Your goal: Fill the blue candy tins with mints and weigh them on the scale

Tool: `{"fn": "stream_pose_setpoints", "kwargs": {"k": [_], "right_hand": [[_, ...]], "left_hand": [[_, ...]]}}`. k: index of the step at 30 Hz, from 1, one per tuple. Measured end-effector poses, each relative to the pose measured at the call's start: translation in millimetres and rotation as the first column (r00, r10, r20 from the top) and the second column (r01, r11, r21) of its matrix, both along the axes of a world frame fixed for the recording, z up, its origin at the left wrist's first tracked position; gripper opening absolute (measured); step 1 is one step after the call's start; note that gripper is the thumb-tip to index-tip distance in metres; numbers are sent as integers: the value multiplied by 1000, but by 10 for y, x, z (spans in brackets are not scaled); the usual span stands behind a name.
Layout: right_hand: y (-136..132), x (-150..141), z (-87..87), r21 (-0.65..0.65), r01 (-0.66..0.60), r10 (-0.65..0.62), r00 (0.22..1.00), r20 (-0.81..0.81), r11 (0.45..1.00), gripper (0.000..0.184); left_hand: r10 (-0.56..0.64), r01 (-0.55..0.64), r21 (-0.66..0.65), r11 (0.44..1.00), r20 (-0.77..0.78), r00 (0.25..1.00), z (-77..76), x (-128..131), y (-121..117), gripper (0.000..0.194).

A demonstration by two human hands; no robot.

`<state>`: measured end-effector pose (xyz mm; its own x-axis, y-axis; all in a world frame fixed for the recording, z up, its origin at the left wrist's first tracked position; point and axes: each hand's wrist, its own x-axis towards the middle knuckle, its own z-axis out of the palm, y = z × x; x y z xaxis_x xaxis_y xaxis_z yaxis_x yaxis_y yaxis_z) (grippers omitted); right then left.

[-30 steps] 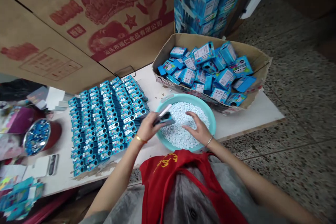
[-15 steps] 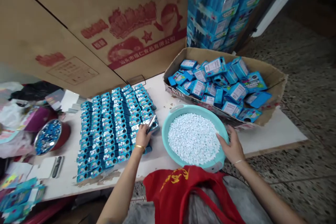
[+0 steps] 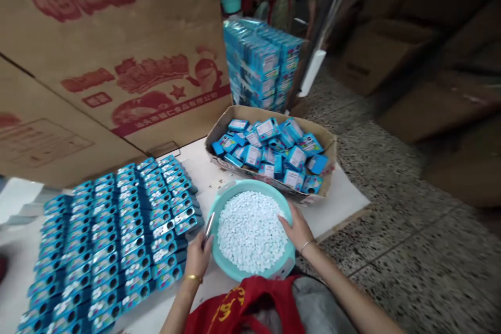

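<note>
A round turquoise basin point(image 3: 227, 267) full of small white candy pieces point(image 3: 252, 229) sits in front of me. My right hand point(image 3: 296, 227) grips its right rim, thumb inside and fingers outside. At the left rim, my left hand point(image 3: 199, 255) is closed around a slim shiny metal tool point(image 3: 209, 227); its exact kind I cannot make out. Whether those fingers also touch the rim is hard to tell. Left of this hand stand tight rows of small blue boxes point(image 3: 133, 235) with round dark holes in their tops. White pieces lie on several of them.
Behind the basin, a cut-down cardboard box point(image 3: 329, 167) holds loose blue boxes. A big printed carton point(image 3: 156, 130) walls off the table's back. Plastic-wrapped blue stacks point(image 3: 254, 62) stand beyond, with people farther back. The table's edge point(image 3: 352, 214) and speckled floor lie right.
My left hand, with the metal tool, has moved from over the box rows to the basin's left rim. My right hand stays on the basin. The view has swung up and right.
</note>
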<state>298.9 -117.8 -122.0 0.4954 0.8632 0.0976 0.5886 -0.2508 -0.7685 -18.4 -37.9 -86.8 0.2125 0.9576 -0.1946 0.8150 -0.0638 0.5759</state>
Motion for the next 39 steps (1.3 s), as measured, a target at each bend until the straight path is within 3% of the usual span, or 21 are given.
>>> {"fn": "stream_pose_setpoints", "kwargs": {"k": [3, 5, 6, 8, 12, 16, 19, 24, 28, 31, 33, 36, 39], "right_hand": [[194, 311, 355, 56, -106, 92, 974, 205, 993, 32], [425, 676, 568, 64, -70, 48, 954, 295, 996, 30], [561, 886, 640, 23, -3, -5, 940, 341, 1000, 32], [828, 1295, 693, -199, 106, -11, 906, 424, 974, 31], [1148, 1783, 508, -411, 23, 147, 914, 378, 911, 11], [1126, 1800, 256, -552, -85, 301, 900, 315, 830, 13], [1039, 1737, 141, -607, -157, 389, 880, 272, 779, 16], [954, 1699, 141, -613, -196, 428, 866, 258, 766, 17], [925, 1783, 438, -570, -180, 404, 866, 294, 802, 14], [840, 1910, 878, -462, -225, 397, 861, 317, 858, 28], [723, 1929, 1222, -273, -371, 444, 847, 292, 888, 30], [474, 1670, 1661, -227, -619, 646, 761, 66, 752, 30], [222, 1078, 1880, -251, -852, 793, 520, -317, 459, 35]], "left_hand": [[22, -21, -33, 999, 31, 999, -53, 48, 7, 40], [44, -44, -3, 999, -5, 999, -29, 49, 37, 45], [60, -59, 31, 998, -41, 997, -3, 46, 54, 49], [52, -43, 107, 993, -88, 995, 61, 49, 87, 53], [-260, 264, 79, 961, -55, 964, 189, 161, 143, 35], [-541, 521, -149, 840, -187, 820, 253, 476, 227, 28], [-618, 587, -197, 786, -308, 724, 171, 753, 386, 31], [-635, 615, -177, 768, -338, 695, -120, 1127, 640, 37], [-692, 687, -151, 711, -326, 645, -318, 1331, 597, 37], [-756, 748, -167, 642, -297, 583, -403, 1354, 475, 36], [-796, 782, -189, 594, -285, 535, -399, 1310, 390, 35], [-836, 815, -224, 535, -280, 472, -279, 1221, 269, 30], [-838, 814, -242, 528, -305, 453, -64, 1161, 198, 26]]}}
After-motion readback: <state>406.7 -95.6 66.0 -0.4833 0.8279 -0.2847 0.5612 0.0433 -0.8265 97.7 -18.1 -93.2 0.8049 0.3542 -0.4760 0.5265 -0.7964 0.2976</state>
